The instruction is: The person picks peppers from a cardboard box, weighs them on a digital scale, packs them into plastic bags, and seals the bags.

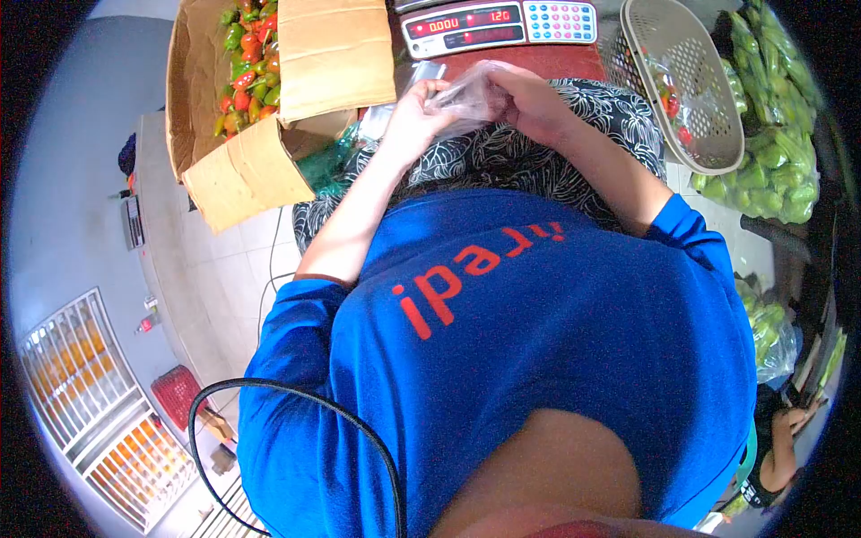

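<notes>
A clear plastic bag (466,94) is stretched between my two hands, above my lap. My left hand (416,117) pinches its left side with closed fingers. The right side of the bag is gripped by my right hand (531,106), whose fingertips are partly hidden by the crumpled film. No contents can be made out in the bag. Just beyond my hands stands a digital scale (498,27) with red numbers and a keypad. More clear plastic (375,122) lies beside my left hand.
To the left, an open cardboard box (336,58) contains red and green peppers (251,67). A beige perforated basket (708,117) holds a few red peppers on the right. Bagged green vegetables (771,161) lie beyond it. Another person's arm (782,448) shows at lower right.
</notes>
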Available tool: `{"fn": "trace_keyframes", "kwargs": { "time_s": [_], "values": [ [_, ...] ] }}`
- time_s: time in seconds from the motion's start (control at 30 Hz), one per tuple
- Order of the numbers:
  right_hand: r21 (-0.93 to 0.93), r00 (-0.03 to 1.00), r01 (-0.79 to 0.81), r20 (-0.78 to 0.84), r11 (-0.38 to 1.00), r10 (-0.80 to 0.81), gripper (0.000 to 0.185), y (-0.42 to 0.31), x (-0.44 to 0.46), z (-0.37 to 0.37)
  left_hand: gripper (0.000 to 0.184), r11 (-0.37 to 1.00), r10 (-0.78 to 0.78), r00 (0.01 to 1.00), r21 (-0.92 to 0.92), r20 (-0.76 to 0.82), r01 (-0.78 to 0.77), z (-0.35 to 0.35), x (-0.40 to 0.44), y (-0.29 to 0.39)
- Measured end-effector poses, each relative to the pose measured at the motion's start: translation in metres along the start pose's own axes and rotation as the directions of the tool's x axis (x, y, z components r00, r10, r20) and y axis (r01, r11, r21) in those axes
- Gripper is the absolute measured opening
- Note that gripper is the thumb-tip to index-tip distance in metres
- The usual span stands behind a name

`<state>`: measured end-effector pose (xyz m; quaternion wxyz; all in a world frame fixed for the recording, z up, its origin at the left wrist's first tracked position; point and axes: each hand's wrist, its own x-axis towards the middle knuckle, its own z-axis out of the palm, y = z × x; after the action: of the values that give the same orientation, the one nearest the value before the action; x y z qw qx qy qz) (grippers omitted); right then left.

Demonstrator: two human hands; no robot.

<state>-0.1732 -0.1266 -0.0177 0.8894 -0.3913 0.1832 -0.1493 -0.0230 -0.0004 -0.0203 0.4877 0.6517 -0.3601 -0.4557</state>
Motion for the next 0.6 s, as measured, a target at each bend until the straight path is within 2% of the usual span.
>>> {"fn": "trace_keyframes", "kwargs": {
  "time_s": [0.03, 0.1, 0.13, 0.2, 0.23, 0.33, 0.4, 0.43, 0.47, 0.5, 0.53, 0.57, 0.6],
  "values": [
    [-0.039, 0.998, -0.038, 0.054, 0.999, 0.040, 0.022, -0.001, 0.001, -0.003, 0.044, 0.998, -0.011, 1.000, -0.068, -0.008, 0.011, 0.000, 0.002, -0.003],
    [-0.120, 0.979, -0.110, 0.158, 0.987, 0.128, 0.022, -0.005, 0.005, -0.005, 0.042, 1.000, -0.021, 1.000, -0.021, 0.010, 0.021, -0.006, 0.005, -0.006],
    [-0.207, 0.988, -0.066, 0.125, 0.976, 0.093, 0.022, -0.003, 0.003, 0.000, 0.040, 1.000, -0.028, 0.999, 0.002, 0.018, 0.028, -0.009, 0.005, -0.007],
    [-0.379, 0.997, 0.013, 0.069, 0.925, 0.015, 0.023, 0.000, -0.005, 0.013, 0.035, 0.989, -0.019, 1.000, -0.144, -0.025, 0.015, -0.011, 0.004, -0.012],
    [-0.428, 0.996, 0.036, 0.091, 0.903, 0.003, 0.024, -0.001, -0.005, 0.013, 0.033, 0.976, -0.018, 0.999, -0.217, -0.046, 0.007, -0.012, 0.004, -0.014],
    [-0.602, 0.993, 0.111, 0.104, 0.791, -0.060, 0.024, 0.000, -0.005, 0.003, 0.030, 0.800, -0.114, 0.993, -0.590, 0.032, 0.111, -0.012, -0.004, -0.001],
    [-0.751, 0.988, 0.144, 0.066, 0.645, -0.143, 0.020, 0.004, 0.001, -0.005, 0.030, 0.750, -0.098, 0.993, -0.651, 0.061, 0.114, -0.006, -0.010, 0.014],
    [-0.793, 0.985, 0.085, -0.026, 0.603, -0.173, 0.017, 0.001, 0.000, -0.004, 0.030, 0.723, -0.087, 0.993, -0.681, 0.073, 0.114, -0.004, -0.012, 0.017],
    [-0.829, 0.971, 0.024, -0.113, 0.559, -0.209, 0.015, -0.006, 0.000, -0.003, 0.038, 0.714, -0.007, 0.990, -0.692, 0.143, 0.105, -0.010, -0.007, -0.003],
    [-0.857, 0.949, -0.039, -0.193, 0.514, -0.251, 0.014, -0.011, 0.002, 0.000, 0.040, 0.629, 0.085, 0.963, -0.764, 0.255, 0.146, -0.010, -0.007, 0.000],
    [-0.820, 0.882, 0.147, -0.145, 0.554, -0.448, 0.012, -0.005, 0.005, -0.012, 0.043, 0.543, 0.188, 0.918, -0.816, 0.349, 0.199, -0.009, -0.008, 0.006],
    [-0.902, 0.783, 0.259, -0.012, 0.344, -0.621, 0.009, -0.008, 0.010, -0.024, 0.045, 0.460, 0.301, 0.855, -0.849, 0.422, 0.258, -0.009, -0.009, 0.011],
    [-0.896, 0.816, 0.176, -0.099, 0.407, -0.569, 0.009, -0.021, 0.005, -0.019, 0.053, 0.583, 0.295, 0.879, -0.799, 0.375, 0.145, -0.006, -0.013, 0.010]
  ]
}}
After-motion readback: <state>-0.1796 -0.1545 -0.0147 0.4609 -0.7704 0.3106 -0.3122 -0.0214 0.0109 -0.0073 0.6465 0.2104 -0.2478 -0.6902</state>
